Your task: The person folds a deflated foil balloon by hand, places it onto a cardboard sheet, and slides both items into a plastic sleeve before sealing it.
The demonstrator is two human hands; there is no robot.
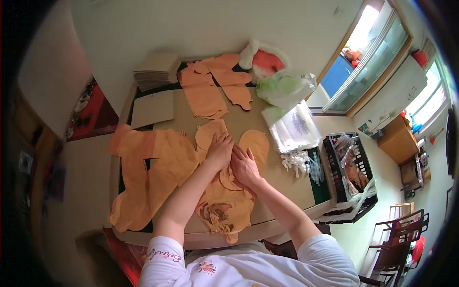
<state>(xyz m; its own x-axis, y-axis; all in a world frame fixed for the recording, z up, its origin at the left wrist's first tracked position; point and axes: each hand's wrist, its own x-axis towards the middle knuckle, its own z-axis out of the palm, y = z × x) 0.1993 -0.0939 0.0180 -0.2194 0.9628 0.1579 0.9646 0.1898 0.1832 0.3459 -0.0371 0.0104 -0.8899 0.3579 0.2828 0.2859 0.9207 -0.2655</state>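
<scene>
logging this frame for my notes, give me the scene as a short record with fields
view: head camera, looking down at a table
left hand: flat on an orange cut-out piece
right hand: flat on the orange pieces, beside the left
near edge: printed orange pieces
left side: large orange sheets
far side: cardboard stack, more orange shapes
right side: plastic bags, black crate

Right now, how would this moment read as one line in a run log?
left hand: flat on orange cut-out piece | right hand: pressing same piece | orange stacks: left and far side | table: cardboard-covered
</scene>
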